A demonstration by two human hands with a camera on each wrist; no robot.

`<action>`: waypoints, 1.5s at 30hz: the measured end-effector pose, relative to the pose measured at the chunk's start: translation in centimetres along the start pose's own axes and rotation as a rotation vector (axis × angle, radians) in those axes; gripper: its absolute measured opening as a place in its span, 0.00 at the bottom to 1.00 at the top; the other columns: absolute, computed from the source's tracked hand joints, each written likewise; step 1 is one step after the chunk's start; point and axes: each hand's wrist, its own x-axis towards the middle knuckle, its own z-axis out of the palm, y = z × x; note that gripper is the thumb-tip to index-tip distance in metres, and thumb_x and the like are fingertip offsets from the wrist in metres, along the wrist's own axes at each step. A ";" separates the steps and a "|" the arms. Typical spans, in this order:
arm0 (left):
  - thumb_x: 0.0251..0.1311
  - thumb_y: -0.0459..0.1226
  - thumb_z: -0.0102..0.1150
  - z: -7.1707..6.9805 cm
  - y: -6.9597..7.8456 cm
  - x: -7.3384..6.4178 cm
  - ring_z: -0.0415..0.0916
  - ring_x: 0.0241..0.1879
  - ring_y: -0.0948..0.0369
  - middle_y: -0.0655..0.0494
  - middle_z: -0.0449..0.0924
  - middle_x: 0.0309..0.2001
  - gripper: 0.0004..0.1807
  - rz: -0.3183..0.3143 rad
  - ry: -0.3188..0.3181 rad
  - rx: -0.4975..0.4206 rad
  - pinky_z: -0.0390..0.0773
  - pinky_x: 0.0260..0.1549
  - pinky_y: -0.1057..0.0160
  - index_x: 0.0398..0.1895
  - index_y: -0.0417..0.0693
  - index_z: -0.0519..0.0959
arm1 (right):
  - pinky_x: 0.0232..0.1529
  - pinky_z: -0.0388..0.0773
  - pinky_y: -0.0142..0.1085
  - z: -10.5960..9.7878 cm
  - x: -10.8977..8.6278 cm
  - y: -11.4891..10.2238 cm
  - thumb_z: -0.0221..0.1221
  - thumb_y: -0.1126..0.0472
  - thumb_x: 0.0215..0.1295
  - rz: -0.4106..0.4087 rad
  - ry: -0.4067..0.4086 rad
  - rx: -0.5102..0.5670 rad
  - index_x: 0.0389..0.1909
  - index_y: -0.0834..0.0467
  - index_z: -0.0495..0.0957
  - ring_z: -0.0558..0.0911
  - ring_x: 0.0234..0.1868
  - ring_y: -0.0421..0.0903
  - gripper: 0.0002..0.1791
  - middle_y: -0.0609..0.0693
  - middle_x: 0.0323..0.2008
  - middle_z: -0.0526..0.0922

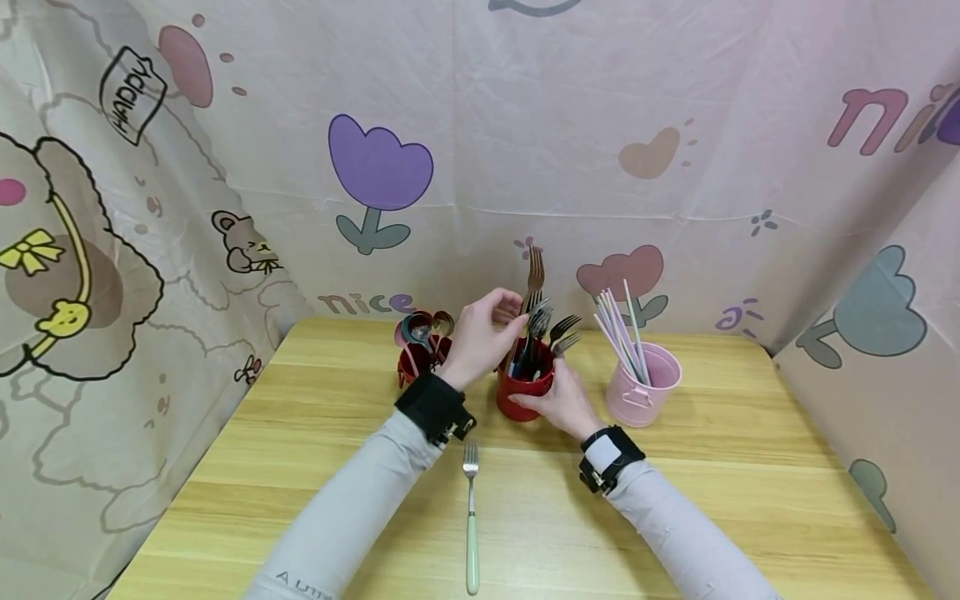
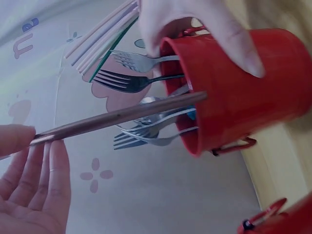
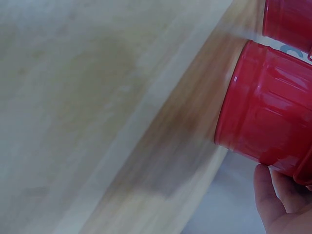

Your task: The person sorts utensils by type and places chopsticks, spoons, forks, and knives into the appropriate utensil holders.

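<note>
My left hand [image 1: 486,333] pinches a copper-brown fork [image 1: 536,271], tines up, above a red bucket [image 1: 517,400]. In the left wrist view its brown handle [image 2: 117,116] slants across the bucket's rim, the handle's end in front of the red wall. Several other forks [image 2: 126,80], silver and dark, stand in that bucket. On the bucket's right side my right hand [image 1: 566,400] grips the wall, thumb across the front; in the right wrist view its fingertips [image 3: 263,178] touch the red side. A silver fork with a pale green handle [image 1: 472,550] lies on the table nearer me.
A second red bucket [image 1: 406,371], left of the first and partly behind my left hand, holds several spoons [image 1: 418,327]. To the right stands a pink bucket [image 1: 663,375] with several thin straws [image 1: 622,337]. The wooden table [image 1: 750,500] meets a printed cloth [image 1: 510,167] behind.
</note>
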 end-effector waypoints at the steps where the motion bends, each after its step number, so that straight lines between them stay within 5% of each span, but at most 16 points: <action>1: 0.66 0.34 0.63 0.2 0.1 0.3 0.85 0.43 0.52 0.44 0.85 0.44 0.13 0.001 0.012 -0.011 0.85 0.50 0.57 0.51 0.39 0.79 | 0.64 0.77 0.51 0.0 0.0 0.0 0.79 0.52 0.47 0.007 0.000 -0.002 0.68 0.58 0.65 0.81 0.61 0.55 0.49 0.58 0.61 0.80; 11: 0.67 0.34 0.61 2.1 -0.2 1.7 0.85 0.46 0.51 0.43 0.85 0.46 0.14 -0.037 0.073 -0.058 0.84 0.52 0.57 0.53 0.38 0.77 | 0.64 0.77 0.51 0.1 -0.1 0.2 0.79 0.51 0.46 0.016 0.006 -0.008 0.69 0.58 0.64 0.81 0.61 0.56 0.50 0.59 0.62 0.79; 19: 0.66 0.33 0.62 3.3 -1.6 1.4 0.86 0.43 0.50 0.43 0.86 0.44 0.12 -0.054 0.053 -0.010 0.85 0.49 0.55 0.51 0.38 0.78 | 0.61 0.78 0.50 0.1 -0.1 0.1 0.79 0.51 0.46 -0.007 0.028 -0.055 0.67 0.61 0.66 0.82 0.59 0.56 0.49 0.60 0.59 0.81; 25: 0.66 0.32 0.61 3.7 -2.7 0.7 0.87 0.42 0.51 0.44 0.86 0.44 0.14 -0.089 -0.029 0.052 0.85 0.45 0.55 0.53 0.39 0.78 | 0.63 0.77 0.50 0.0 -0.1 0.0 0.79 0.52 0.47 -0.018 0.022 -0.047 0.68 0.61 0.64 0.81 0.60 0.56 0.50 0.60 0.61 0.80; 33: 0.67 0.33 0.59 3.1 -4.0 -0.6 0.86 0.40 0.53 0.46 0.85 0.44 0.12 -0.128 -0.033 0.113 0.84 0.41 0.56 0.52 0.41 0.80 | 0.61 0.78 0.50 0.1 0.0 0.2 0.79 0.53 0.46 -0.047 0.029 -0.033 0.66 0.59 0.65 0.82 0.59 0.56 0.47 0.59 0.59 0.81; 45: 0.67 0.33 0.60 0.4 -4.9 -3.3 0.85 0.40 0.54 0.48 0.85 0.42 0.12 -0.160 -0.070 0.181 0.84 0.43 0.55 0.51 0.42 0.80 | 0.63 0.77 0.52 0.2 -0.2 0.1 0.79 0.56 0.47 -0.028 0.013 -0.004 0.67 0.60 0.64 0.81 0.61 0.58 0.48 0.61 0.61 0.80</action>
